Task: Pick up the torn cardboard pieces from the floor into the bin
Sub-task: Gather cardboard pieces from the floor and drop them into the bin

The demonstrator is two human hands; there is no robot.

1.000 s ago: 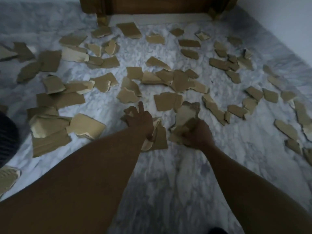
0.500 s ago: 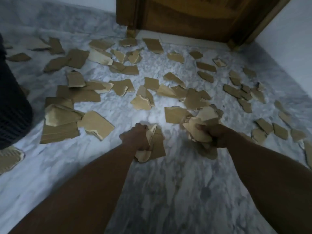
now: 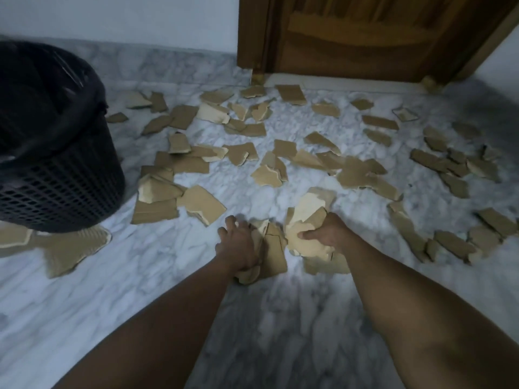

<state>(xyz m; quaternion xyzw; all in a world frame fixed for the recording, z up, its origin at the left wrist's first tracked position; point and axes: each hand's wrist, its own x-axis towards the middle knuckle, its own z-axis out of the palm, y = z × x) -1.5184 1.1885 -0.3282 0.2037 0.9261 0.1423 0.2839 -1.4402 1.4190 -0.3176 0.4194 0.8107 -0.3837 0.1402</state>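
Note:
Several torn brown cardboard pieces lie scattered over the white marble floor. My left hand is shut on a bunch of cardboard pieces in the middle of the view. Beside it, my right hand grips a thicker bunch of paler cardboard pieces. Both bunches are held just above the floor. A black mesh bin lined with a black bag stands at the far left, well apart from both hands.
A wooden door and its frame close the far side. A white wall runs behind the bin. More cardboard lies to the right and under the bin's near edge. Bare marble stretches near my arms.
The view has swung left and up, bringing the bin fully into sight. Both hands have lifted their bunches of cardboard off the floor and drawn closer together.

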